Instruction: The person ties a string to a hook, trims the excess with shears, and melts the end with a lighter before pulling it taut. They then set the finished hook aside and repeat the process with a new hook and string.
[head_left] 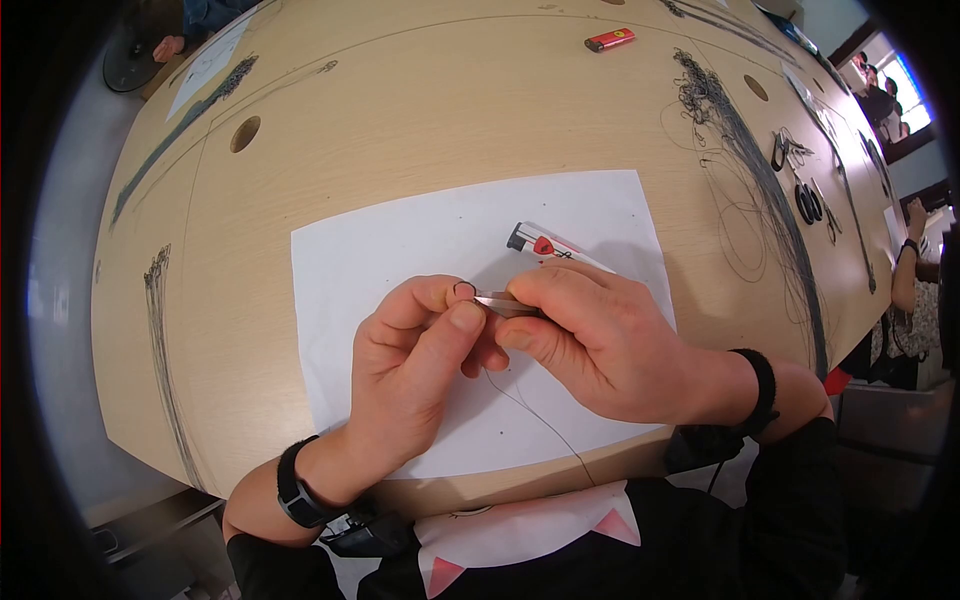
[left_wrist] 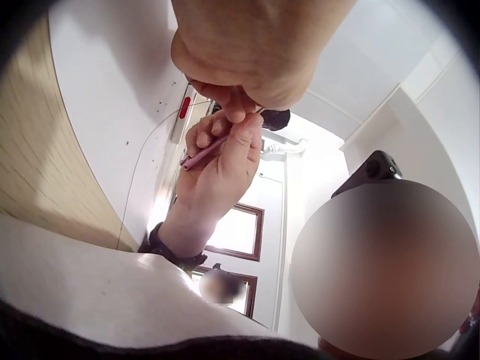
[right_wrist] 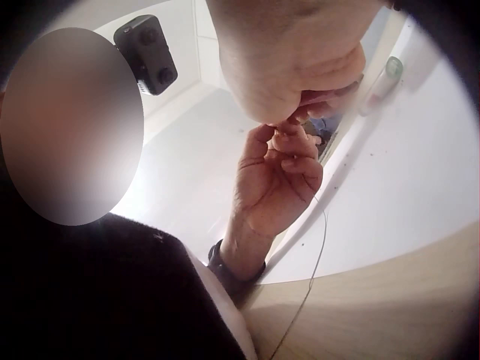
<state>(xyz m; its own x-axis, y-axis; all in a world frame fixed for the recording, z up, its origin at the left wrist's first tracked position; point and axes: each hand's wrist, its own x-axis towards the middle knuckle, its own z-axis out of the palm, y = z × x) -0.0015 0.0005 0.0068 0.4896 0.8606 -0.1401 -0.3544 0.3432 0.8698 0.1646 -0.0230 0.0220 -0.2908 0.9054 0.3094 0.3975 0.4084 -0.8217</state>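
Over a white sheet of paper (head_left: pixel 400 240), my left hand (head_left: pixel 405 355) pinches a thin dark thread (head_left: pixel 543 422) between thumb and forefinger. A small dark loop (head_left: pixel 463 286) of it shows at the fingertips. The thread's long end trails down past the sheet's near edge. My right hand (head_left: pixel 620 340) grips pointed metal tweezers (head_left: pixel 495 303), their tips right at the left thumb and the loop. In the left wrist view the pink back end of the tweezers (left_wrist: pixel 202 154) sticks out of the right fist. A white lighter (head_left: pixel 550 245) with red print lies just beyond the right hand.
Bundles of dark thread lie on the table at left (head_left: pixel 165 340) and upper left (head_left: pixel 200 105); a larger tangled bundle (head_left: pixel 750 150) is at right. Scissors (head_left: pixel 808 202) lie beyond it. A red lighter (head_left: pixel 610 40) sits at the back. Another person's hand (head_left: pixel 168 48) shows upper left.
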